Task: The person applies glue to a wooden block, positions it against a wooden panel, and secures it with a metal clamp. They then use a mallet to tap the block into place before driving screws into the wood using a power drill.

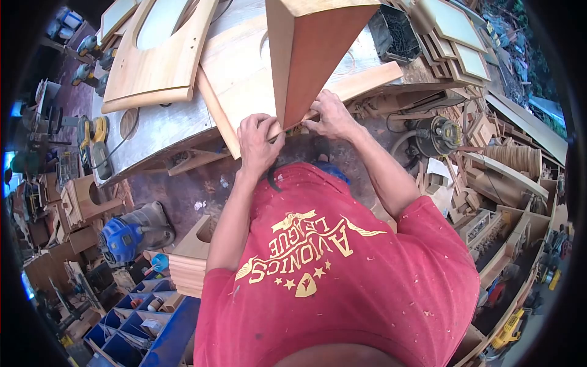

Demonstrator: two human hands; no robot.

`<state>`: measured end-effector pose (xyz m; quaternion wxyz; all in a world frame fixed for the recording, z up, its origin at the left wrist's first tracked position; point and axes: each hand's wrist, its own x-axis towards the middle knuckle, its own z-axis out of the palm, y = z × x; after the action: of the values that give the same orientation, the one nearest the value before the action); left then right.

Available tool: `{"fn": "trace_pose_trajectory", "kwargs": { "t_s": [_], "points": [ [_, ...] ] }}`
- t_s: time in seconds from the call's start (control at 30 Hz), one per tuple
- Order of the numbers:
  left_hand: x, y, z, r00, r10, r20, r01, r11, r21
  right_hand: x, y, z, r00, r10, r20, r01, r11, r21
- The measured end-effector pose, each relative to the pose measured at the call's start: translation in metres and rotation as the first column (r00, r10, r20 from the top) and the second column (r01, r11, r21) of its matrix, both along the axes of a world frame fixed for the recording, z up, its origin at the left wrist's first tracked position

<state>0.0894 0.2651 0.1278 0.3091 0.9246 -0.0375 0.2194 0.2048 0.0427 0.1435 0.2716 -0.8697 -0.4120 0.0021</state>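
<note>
A tall wooden piece (315, 52), reddish-brown on one face and paler on the other, rises in front of me above the bench edge. At its near lower end, my left hand (258, 144) closes around the left end of a thin wooden strip (292, 128). My right hand (333, 116) pinches the strip's other end, just right of the tall piece. Whether the strip is joined to the tall piece is hidden. Pale wooden rails (220, 116) lie on the bench at both sides of my hands.
The metal-topped workbench (147, 131) carries a panel with an oval opening (153, 67), a black bin of small dark pieces (394, 33) and stacked frames (458, 49). A sander (92, 137) sits at the left. Blue (137, 232) and grey (437, 134) shop vacuums stand on the floor.
</note>
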Motion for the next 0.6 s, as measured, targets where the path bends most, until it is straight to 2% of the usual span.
{"fn": "trace_pose_trajectory", "kwargs": {
  "t_s": [0.13,0.6],
  "points": [
    [0.0015,-0.0022,-0.0018,1.000,0.008,0.000,-0.008,1.000,-0.012,0.0066,0.0000,-0.0070,0.999,0.017,-0.031,-0.016,0.999,0.035],
    [0.0036,-0.0043,-0.0030,0.999,0.038,0.027,-0.038,0.999,-0.017,0.0046,0.0012,-0.0004,0.999,-0.010,-0.042,0.011,1.000,0.001]
  ]
}}
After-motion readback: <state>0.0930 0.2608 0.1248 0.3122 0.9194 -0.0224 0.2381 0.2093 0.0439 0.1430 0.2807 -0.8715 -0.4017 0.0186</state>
